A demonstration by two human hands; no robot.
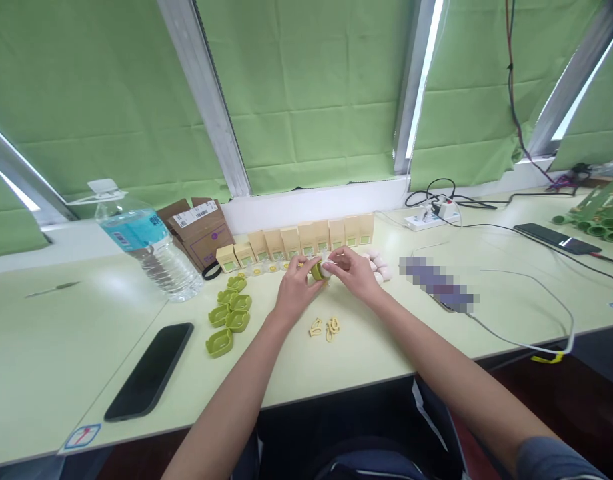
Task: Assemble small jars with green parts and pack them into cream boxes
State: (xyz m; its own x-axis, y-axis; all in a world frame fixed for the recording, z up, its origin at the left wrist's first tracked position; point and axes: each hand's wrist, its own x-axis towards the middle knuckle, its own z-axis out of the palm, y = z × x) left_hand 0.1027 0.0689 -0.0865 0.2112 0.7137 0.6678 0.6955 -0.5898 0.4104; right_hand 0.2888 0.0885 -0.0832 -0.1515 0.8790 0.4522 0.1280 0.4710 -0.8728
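Over the middle of the table, my left hand (pixel 297 291) pinches a small green case (pixel 315 271) between thumb and fingers. My right hand (pixel 355 273) closes on a small white rounded piece (pixel 326 268), held against the open side of the green case. The fingers hide part of both. Left of my hands lie several loose green cat-eared shells (pixel 238 321). Several pinkish-white rounded pieces (pixel 383 272) are clustered just beyond my right hand. Pale yellow loops (pixel 332 328) lie on the table between my forearms. Small clear discs with yellow centres (pixel 257 269) sit behind the shells.
Several small cream boxes (pixel 281 243) form a row at the back. A large water bottle (pixel 149 240) and a cardboard box (pixel 201 233) stand left. Phones lie at the left front (pixel 150 371) and far right (pixel 556 238). A power strip (pixel 431 217) and cables run along the right.
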